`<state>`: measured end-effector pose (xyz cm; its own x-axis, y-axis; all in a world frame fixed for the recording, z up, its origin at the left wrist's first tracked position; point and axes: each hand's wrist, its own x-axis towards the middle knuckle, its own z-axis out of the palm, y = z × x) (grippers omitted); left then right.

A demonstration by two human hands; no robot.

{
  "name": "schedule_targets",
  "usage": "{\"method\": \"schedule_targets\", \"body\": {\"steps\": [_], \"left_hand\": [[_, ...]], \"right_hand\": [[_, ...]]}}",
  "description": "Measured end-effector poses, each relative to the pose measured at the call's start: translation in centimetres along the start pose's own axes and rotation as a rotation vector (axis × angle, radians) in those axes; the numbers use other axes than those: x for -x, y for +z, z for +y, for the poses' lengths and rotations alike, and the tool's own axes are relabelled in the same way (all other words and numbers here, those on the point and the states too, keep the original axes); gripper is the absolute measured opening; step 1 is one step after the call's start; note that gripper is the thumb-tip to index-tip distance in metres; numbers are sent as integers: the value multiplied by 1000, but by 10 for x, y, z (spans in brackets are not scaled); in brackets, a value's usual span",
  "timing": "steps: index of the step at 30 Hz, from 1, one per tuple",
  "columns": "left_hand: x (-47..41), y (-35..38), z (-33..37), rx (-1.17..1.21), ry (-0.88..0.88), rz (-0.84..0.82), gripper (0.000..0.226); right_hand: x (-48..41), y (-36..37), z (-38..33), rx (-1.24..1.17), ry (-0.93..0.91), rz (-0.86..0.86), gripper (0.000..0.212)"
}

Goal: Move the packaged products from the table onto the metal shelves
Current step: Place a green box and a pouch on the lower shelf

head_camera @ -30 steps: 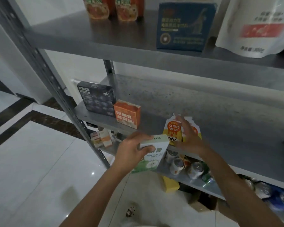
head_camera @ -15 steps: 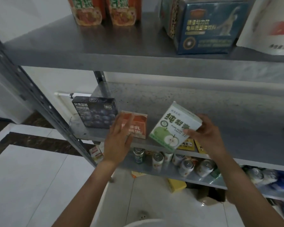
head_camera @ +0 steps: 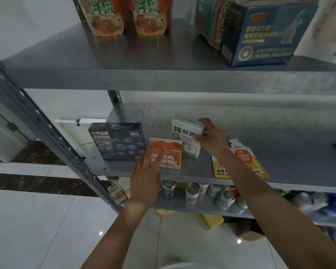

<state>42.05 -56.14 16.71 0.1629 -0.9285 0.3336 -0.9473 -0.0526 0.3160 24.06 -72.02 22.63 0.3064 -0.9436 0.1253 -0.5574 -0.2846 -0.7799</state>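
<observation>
One green-white carton (head_camera: pixel 183 133) stands upright, gripped by right hand (head_camera: pixel 211 140); left hand (head_camera: pixel 146 176) spread flat.

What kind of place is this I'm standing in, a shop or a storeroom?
Likely a storeroom or small shop's stock area: slotted metal shelving holds retail-packed goods, such as the green-and-white carton in the right hand, drink cans below, and snack pouches above.

We see through one wide-angle camera worn on the head, facing forward and a little downward, close to the middle shelf (head_camera: pixel 279 156); the upper shelf (head_camera: pixel 144 55) runs across the top of the view, and the tiled floor (head_camera: pixel 27 230) lies near, at lower left.
</observation>
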Motion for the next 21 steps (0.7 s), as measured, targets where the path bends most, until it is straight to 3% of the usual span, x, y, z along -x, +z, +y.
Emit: {"method": "schedule_targets", "body": {"steps": [5, 11, 21], "left_hand": [[-1, 1, 2, 3, -14, -4, 94], [-3, 0, 3, 0, -7, -37, 96], [-1, 1, 6, 19, -38, -61, 95]], "right_hand": [[-21, 14, -18, -38, -49, -239, 45], [-26, 15, -26, -110, 3, -373, 44], [-14, 19, -27, -303, 95, -381, 48]]}}
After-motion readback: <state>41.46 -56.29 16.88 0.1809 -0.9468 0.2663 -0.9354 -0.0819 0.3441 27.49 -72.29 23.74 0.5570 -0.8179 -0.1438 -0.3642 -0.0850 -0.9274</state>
